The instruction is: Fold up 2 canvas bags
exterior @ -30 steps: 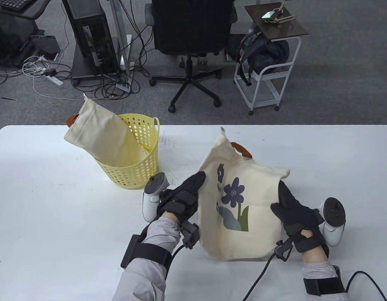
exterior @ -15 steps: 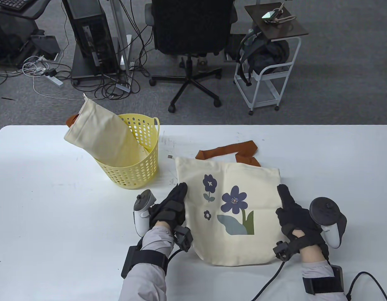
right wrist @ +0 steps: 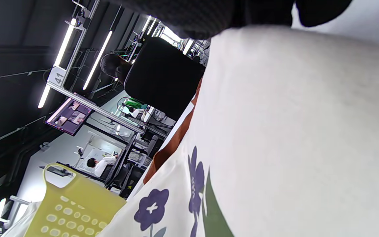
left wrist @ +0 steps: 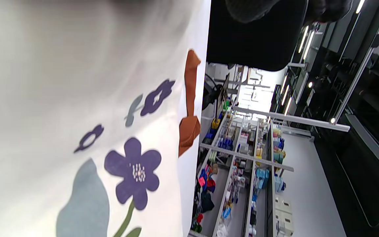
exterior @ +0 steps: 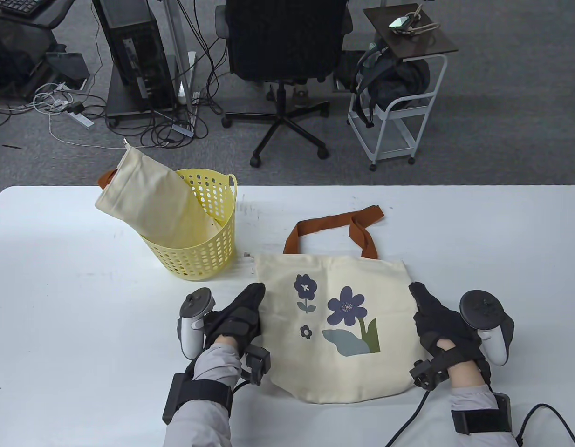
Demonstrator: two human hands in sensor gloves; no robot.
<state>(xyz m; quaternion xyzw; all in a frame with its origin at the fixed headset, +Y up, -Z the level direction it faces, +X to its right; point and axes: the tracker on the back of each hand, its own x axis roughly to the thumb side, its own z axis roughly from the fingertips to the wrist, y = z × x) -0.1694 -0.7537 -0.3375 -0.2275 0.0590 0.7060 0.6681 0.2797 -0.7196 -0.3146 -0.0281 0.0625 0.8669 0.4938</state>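
Flowered bag [exterior: 338,326] lies flat between my hands, nearer me than half a second ago, its brown strap [exterior: 334,228] now spread beyond it. My left hand [exterior: 236,314] and right hand [exterior: 439,319] pinch its side edges; fingertips are hidden under cloth. The second bag [exterior: 152,205] sticks from the basket [exterior: 199,251] beyond my left hand; only the right wrist view shows that basket's handle.

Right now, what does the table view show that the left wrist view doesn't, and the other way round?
Only the table view: the yellow basket with the plain canvas bag hanging out of it, the right hand, and the left hand at the flower bag's edge.
Only the left wrist view: stocked shelving in the background.
Both: the flower-print bag lying flat on the white table, with its brown strap.
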